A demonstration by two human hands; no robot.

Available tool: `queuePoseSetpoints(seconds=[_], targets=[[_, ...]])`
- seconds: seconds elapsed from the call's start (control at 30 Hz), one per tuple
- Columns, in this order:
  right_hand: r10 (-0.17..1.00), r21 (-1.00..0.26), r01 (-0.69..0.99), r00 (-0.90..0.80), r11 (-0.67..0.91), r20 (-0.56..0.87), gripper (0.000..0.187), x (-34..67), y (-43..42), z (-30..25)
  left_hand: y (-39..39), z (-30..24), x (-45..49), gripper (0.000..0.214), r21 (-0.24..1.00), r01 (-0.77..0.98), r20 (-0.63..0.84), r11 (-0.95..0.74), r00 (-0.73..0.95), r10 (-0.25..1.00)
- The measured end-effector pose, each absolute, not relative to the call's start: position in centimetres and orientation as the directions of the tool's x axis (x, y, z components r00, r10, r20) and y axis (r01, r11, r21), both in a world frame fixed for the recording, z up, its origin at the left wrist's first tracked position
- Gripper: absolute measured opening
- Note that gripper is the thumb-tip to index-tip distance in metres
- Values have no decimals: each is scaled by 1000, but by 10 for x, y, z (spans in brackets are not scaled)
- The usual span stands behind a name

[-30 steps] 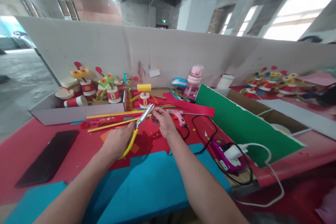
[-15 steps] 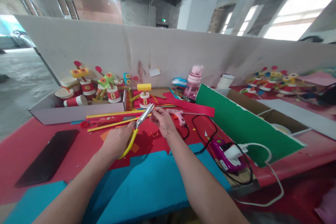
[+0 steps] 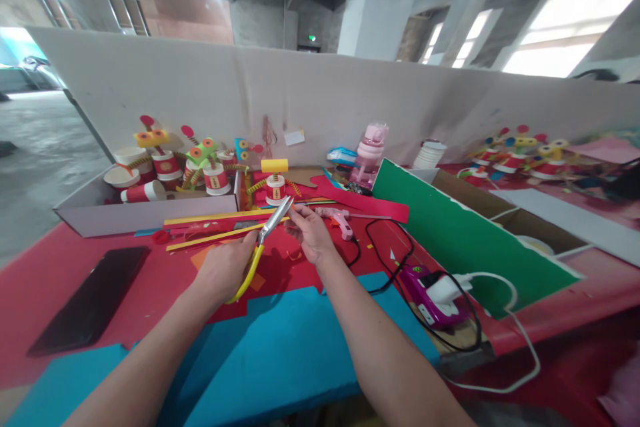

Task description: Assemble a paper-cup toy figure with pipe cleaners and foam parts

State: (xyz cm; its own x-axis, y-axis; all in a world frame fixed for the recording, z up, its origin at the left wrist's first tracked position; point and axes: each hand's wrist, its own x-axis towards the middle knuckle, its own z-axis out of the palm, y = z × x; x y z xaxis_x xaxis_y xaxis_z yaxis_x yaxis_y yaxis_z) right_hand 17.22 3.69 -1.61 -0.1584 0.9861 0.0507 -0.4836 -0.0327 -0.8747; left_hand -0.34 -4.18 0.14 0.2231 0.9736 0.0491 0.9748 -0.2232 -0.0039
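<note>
My left hand (image 3: pixel 227 268) is closed round the yellow-handled scissors (image 3: pixel 273 223), whose metal blades point up and away, near my right fingertips. My right hand (image 3: pixel 311 233) pinches something small beside the blade tips; the fingers hide most of it. Just beyond the blades stands a red-and-white paper cup figure (image 3: pixel 275 190) with a yellow paper roll on top and coiled paper arms. Under and beside my left hand lie orange paper pieces (image 3: pixel 257 281) and a yellow strip (image 3: pixel 200 239).
A white box (image 3: pixel 165 215) with several cup figures stands at the left, beyond a black phone-like slab (image 3: pixel 93 300). At the right are a pink glue gun (image 3: pixel 341 221), a purple power strip (image 3: pixel 433 297) with cables, and a green-sided box (image 3: pixel 460 240). Blue sheet (image 3: pixel 280 360) covers the front.
My hands and the scissors have barely moved. A speck of orange that showed at my right fingertips is now out of sight.
</note>
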Motion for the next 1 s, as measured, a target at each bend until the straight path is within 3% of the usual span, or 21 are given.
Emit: queuePoseSetpoints(seconds=[0.23,1.0], targets=[[985,-787,-606,-174,-117,-13,34,166,34,-17,-44,4,0,40,-8,978,30,-207,207,978],[984,-765,-629,-173,-139,-36,34,164,31,-17,-44,6,5,45,-56,983,-34,-175,173,984]])
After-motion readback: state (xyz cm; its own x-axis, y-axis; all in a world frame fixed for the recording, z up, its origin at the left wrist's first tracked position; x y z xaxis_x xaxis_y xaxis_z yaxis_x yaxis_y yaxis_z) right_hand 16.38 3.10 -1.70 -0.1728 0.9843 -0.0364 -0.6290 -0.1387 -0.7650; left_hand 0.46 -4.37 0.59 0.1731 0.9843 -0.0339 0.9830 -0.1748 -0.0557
